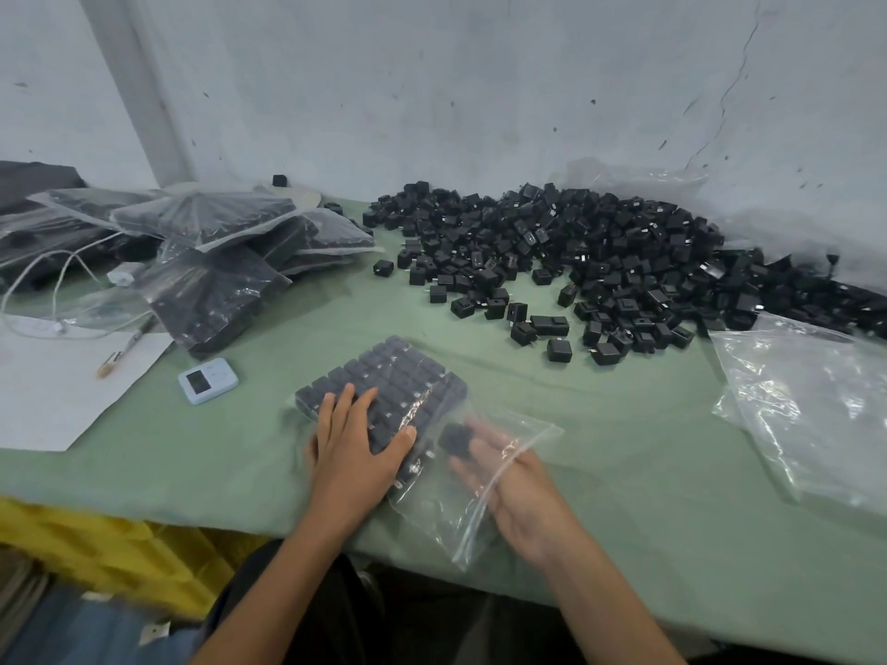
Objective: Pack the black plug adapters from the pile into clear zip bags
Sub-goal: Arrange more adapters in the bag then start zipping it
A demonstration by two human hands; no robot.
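Clear zip bag [444, 518] | rowed adapters [398, 371] | right hand [521, 496] inside, gripping loose adapter [453, 439]

Your bag [432, 511] lies on the table [240, 463] before you. The adapter pile [600, 261] sits behind-right; filled bags [216, 242] far left.

Bench [624, 448] covered in pale green cloth, set against a scuffed, cracked white wall [480, 88]. Near the left edge lay a white paper sheet [62, 391], one corner pointing toward the bench's near edge. A pen [125, 348] rested slantwise across the sheet's far-right corner. Just right of the sheet sat a small light-blue timer [208, 381], screen up. A white cable [53, 280] looped near the far-left corner. Something yellow [96, 544] showed below the near-left edge; couldn't tell what.
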